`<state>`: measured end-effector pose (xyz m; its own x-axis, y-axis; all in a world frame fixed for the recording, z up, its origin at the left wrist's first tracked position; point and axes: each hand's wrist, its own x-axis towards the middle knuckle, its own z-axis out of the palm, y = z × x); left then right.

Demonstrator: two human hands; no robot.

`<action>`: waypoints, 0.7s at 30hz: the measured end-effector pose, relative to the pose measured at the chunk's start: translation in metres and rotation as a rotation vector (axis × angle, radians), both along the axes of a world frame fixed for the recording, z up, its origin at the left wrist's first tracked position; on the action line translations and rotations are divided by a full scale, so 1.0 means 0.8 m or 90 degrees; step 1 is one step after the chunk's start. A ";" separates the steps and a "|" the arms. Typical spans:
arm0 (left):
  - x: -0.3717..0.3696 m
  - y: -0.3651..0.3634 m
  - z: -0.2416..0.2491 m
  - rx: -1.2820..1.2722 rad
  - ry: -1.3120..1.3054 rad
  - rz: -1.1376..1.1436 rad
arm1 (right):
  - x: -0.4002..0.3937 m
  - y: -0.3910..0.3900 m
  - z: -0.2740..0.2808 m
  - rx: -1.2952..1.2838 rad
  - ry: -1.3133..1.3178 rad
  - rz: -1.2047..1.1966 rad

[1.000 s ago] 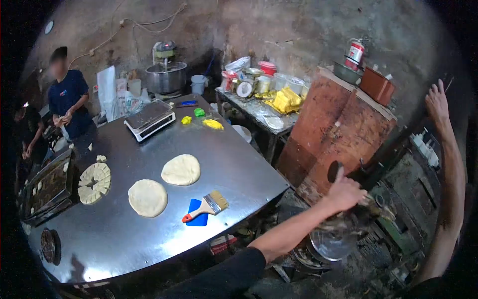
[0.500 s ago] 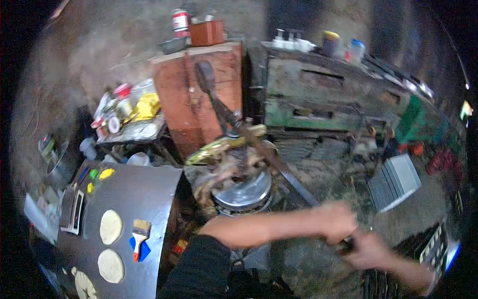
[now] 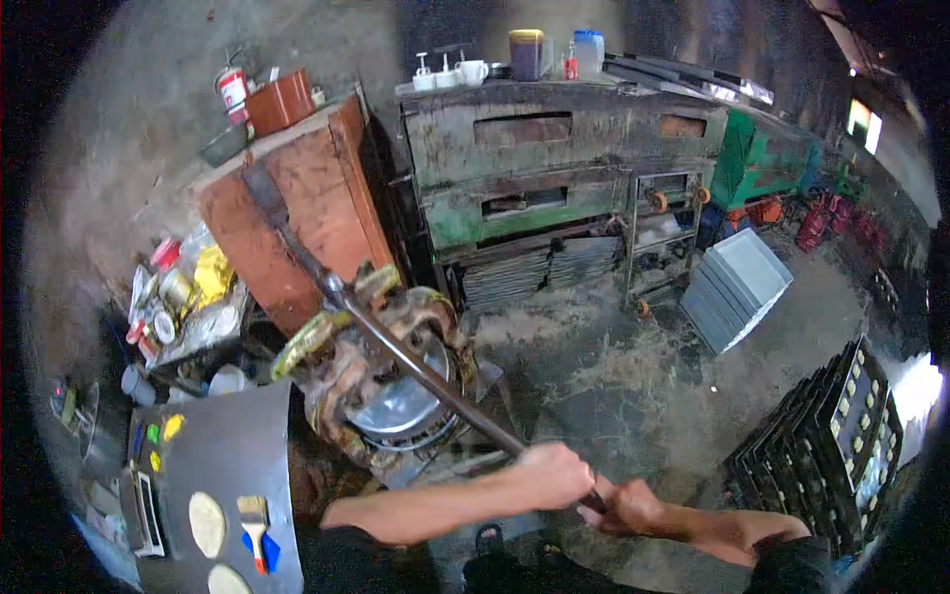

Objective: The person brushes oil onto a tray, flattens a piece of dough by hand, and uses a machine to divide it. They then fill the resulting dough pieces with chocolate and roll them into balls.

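Observation:
A long dark metal lever (image 3: 426, 371) slants across the view, its flat paddle-shaped end at the upper left. Near its lower end my left hand (image 3: 559, 475) is closed around it. My right hand (image 3: 633, 507) grips the very end, just beside the left. Beneath the lever stands a worn machine with curved iron arms (image 3: 435, 307) around a shiny round metal plate (image 3: 396, 401). The lever passes over the plate and meets the machine's frame on the far side.
On my left, a metal table (image 3: 237, 426) carries flat dough rounds (image 3: 208, 525) and a brush (image 3: 255, 525). Black trays of dough pieces (image 3: 841, 445) are stacked at right. Grey crates (image 3: 737, 287) stand on the floor before an old oven (image 3: 554, 148). A brown cabinet (image 3: 297, 228) stands behind the machine.
The view has swung right, so the table, machine and cabinet sit further left. Both hands keep hold of the lever and now appear lower and further left.

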<state>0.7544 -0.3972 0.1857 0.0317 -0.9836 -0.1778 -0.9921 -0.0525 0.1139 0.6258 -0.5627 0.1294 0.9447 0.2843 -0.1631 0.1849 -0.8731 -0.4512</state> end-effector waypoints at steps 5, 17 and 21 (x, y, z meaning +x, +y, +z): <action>-0.004 0.021 -0.017 -0.137 0.068 -0.100 | -0.030 -0.004 -0.046 0.145 -0.047 -0.031; 0.121 0.092 0.102 -0.432 0.133 0.043 | 0.010 0.021 0.067 0.036 0.206 -0.073; 0.001 -0.001 -0.075 -0.037 0.004 -0.002 | 0.007 0.008 -0.123 0.081 0.093 -0.063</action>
